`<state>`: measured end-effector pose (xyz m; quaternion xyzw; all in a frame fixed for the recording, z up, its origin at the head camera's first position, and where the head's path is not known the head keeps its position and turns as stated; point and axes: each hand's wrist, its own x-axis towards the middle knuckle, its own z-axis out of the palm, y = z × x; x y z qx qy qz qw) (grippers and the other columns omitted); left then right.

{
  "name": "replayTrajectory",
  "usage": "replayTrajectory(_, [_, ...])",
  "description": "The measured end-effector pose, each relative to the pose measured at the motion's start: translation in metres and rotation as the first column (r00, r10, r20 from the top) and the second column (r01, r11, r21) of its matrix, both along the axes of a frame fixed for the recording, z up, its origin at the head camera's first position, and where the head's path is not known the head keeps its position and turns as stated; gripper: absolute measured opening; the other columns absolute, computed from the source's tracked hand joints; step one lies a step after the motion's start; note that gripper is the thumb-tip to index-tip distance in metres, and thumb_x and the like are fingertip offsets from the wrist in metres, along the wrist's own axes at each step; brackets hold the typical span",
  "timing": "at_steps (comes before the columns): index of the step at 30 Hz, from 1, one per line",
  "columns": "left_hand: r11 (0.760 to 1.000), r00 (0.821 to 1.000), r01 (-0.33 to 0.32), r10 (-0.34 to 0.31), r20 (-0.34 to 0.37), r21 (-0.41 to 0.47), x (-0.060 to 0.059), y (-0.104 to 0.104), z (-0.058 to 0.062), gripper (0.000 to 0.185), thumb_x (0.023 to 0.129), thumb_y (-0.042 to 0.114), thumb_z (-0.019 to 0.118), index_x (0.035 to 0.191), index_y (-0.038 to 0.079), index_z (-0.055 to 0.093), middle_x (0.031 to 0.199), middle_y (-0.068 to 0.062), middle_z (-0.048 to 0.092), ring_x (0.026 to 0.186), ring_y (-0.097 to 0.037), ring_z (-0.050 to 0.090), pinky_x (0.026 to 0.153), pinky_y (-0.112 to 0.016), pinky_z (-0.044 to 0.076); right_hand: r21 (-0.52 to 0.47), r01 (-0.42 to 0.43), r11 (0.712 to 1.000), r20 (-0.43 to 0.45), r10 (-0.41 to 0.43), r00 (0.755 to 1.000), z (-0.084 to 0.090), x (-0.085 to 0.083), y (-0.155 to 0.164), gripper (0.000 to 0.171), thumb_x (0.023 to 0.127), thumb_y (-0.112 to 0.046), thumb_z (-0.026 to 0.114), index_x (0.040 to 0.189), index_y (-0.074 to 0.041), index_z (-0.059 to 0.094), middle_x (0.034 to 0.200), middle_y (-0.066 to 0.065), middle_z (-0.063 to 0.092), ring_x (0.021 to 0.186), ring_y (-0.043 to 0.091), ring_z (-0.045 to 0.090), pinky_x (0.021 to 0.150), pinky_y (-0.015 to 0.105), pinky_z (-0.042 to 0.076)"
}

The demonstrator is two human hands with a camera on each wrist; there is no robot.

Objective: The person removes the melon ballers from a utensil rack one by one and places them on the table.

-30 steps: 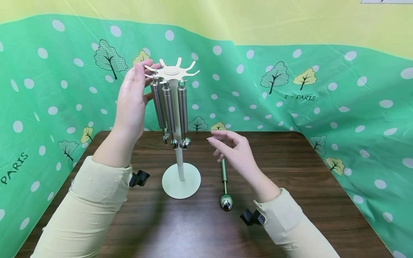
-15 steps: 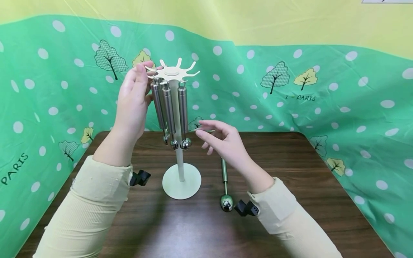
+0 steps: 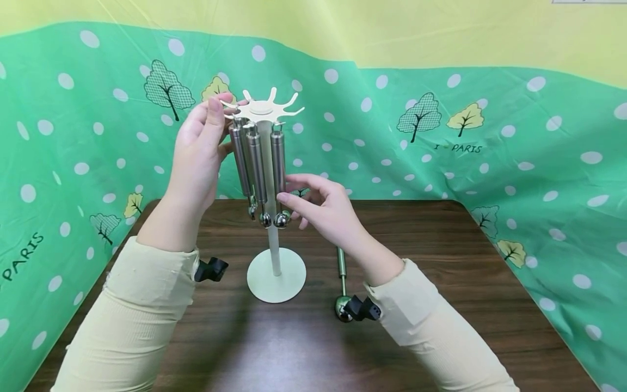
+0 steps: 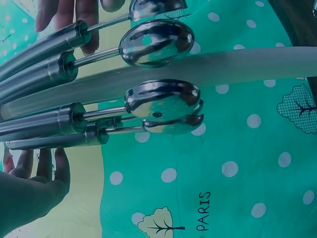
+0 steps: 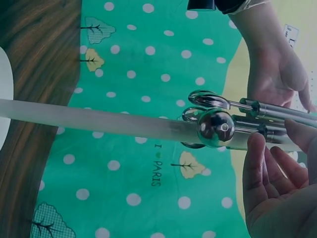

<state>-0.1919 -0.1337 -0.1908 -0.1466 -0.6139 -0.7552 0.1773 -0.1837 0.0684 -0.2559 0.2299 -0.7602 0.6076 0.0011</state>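
Observation:
A white stand (image 3: 275,228) with a ring of hooks holds several metal scoops with steel tube handles and shiny round bowls. My left hand (image 3: 198,147) is at the hooks' left side, fingers extended behind it and touching near a hook. On the right, my right hand (image 3: 325,209) has its thumb and fingers on either side of the nearest hanging scoop (image 3: 278,163). The right wrist view shows that hand (image 5: 277,198) close against the handle, the fingers only slightly bent; firm contact cannot be told. Another scoop (image 3: 342,267) lies on the table below, partly covered by the wrist camera.
The stand's round base (image 3: 264,286) rests on a dark wooden table (image 3: 441,261). A green and yellow patterned cloth (image 3: 372,120) hangs behind and along both sides. Several hooks (image 3: 293,99) at the back and right carry nothing.
My right hand has moved left and slightly up, from above the lying scoop to the hanging scoop's handle. The left hand stays almost where it was.

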Motion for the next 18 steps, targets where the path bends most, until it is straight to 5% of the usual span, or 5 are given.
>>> replayTrajectory(8, [1.0, 1.0, 0.015, -0.015, -0.011, 0.01, 0.0009, -0.0021, 0.0014, 0.023, 0.104, 0.028, 0.048, 0.109, 0.007, 0.058, 0.143, -0.005, 0.047, 0.131, -0.025, 0.052, 0.11, -0.05, 0.037, 0.016, 0.009, 1.0, -0.013, -0.009, 1.0, 0.0031, -0.0019, -0.0056, 0.034, 0.091, -0.018, 0.071, 0.124, -0.01, 0.067, 0.101, 0.008, 0.069, 0.069, 0.022, 0.064, 0.061, 0.036, 0.058])
replayTrajectory(18, [1.0, 1.0, 0.007, -0.007, -0.012, 0.004, 0.0038, -0.0018, 0.0017, 0.02, 0.103, 0.026, 0.05, 0.109, 0.007, 0.057, 0.143, -0.004, 0.045, 0.13, -0.023, 0.051, 0.111, -0.051, 0.037, 0.012, 0.034, 0.999, -0.071, -0.033, 0.997, 0.0024, 0.0016, -0.0056, 0.024, 0.091, -0.017, 0.071, 0.113, -0.008, 0.07, 0.086, 0.018, 0.067, 0.069, 0.039, 0.064, 0.06, 0.036, 0.058])
